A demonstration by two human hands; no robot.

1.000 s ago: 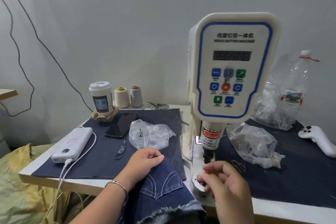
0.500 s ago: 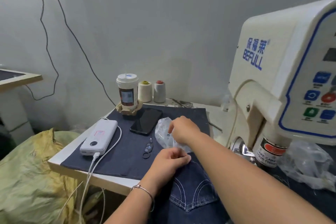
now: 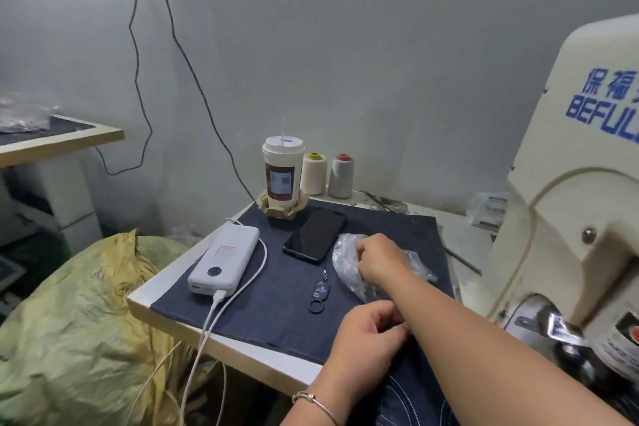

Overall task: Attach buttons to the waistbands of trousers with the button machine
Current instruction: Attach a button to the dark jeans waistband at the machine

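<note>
I'm reaching my right hand (image 3: 380, 258) into the bag (image 3: 349, 266) left of the machine (image 3: 570, 218), fingers curled in it, fetching a button, I judge. My left hand (image 3: 370, 330) is gripping the trousers (image 3: 411, 398) at the near edge; next I'm needing one button pinched out and brought right.

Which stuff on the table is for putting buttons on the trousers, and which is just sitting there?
For the job:
button machine
denim trousers, under the left hand
clear plastic bag, which the right hand reaches into

Just lying about:
power bank
phone
drink cup
two thread cones
key ring
</note>
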